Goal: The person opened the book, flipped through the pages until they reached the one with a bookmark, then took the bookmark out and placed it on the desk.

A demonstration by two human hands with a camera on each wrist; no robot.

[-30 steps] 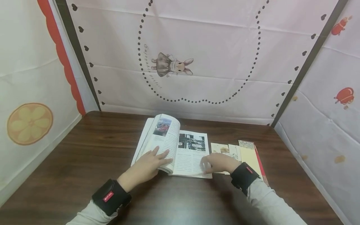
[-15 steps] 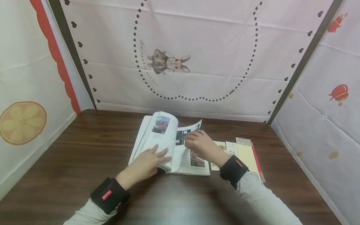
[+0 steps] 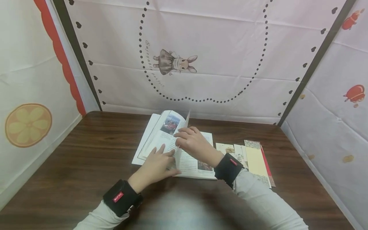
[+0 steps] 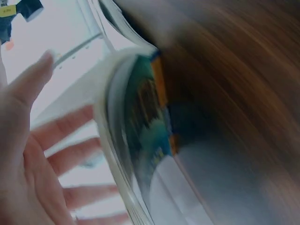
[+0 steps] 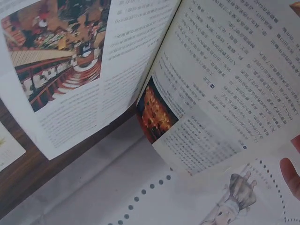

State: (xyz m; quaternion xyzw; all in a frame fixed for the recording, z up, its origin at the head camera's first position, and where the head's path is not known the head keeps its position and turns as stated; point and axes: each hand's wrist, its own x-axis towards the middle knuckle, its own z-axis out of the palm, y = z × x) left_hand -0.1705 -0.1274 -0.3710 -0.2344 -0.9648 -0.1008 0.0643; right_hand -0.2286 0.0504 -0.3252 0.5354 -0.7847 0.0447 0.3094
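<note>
An open book [image 3: 187, 171] with printed text and photos lies on the dark wooden table. My left hand [image 3: 153, 167] rests on its left pages with fingers spread. In the left wrist view, straight fingers [image 4: 75, 152] of that hand reach to the curved page stack. My right hand [image 3: 196, 143] holds a single page [image 3: 187, 118] raised nearly upright over the middle of the book. The right wrist view shows this lifted page [image 5: 211, 84] at close range, with fingertips [image 5: 289, 176] at its edge. A photo of a crowded hall is on the right page [image 5: 58, 51] beneath.
Right of the book lie several paper cards [image 3: 225, 148], beside a cream-coloured booklet [image 3: 256, 163] with a red edge. White printed cloth [image 3: 224, 64] walls the table [image 3: 72, 159] at the back and sides.
My right hand has taken a page from the right side, lifted it and carried it leftward to the middle. The left hand stays on the left pages, its thumb now farther out.
</note>
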